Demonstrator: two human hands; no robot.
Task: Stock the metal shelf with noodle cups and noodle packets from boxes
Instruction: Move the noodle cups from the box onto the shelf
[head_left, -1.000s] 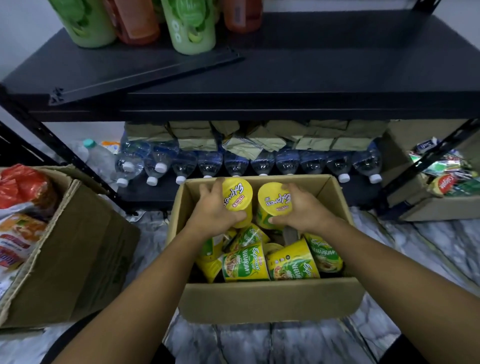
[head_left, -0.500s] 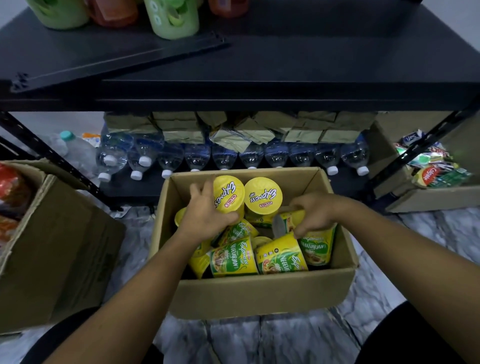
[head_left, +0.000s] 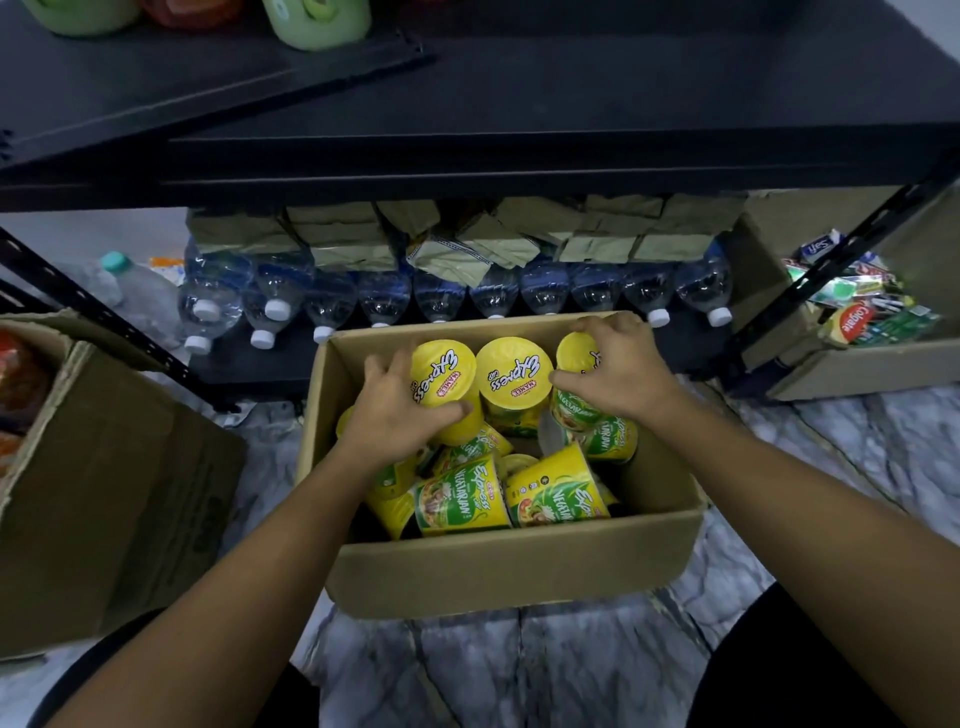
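Head view, box: we look down into an open brown cardboard box (head_left: 509, 566) with matte, creased walls. It stands on glossy grey-veined marble floor (head_left: 519, 670) before the flat black metal shelf (head_left: 571, 119).
Noodle cups: we count three tapered yellow cups with round printed foil lids, upright in a row at the box's far wall. Glossy green-and-yellow lying cups (head_left: 460, 501) are heaped below them.
Left hand: the left hand (head_left: 395, 415) curls round the left cup (head_left: 444, 371), thumb along its side.
Right hand: the right hand (head_left: 618, 369) is clamped over the right cup (head_left: 576, 353), fingers across its lid. The middle cup (head_left: 514, 374) stands between them.
Lower shelf: clear plastic water bottles (head_left: 384, 296) lie with white caps toward us.
Change: half a second ago the right hand was lower, on a lying cup, and we saw only two cups upright.
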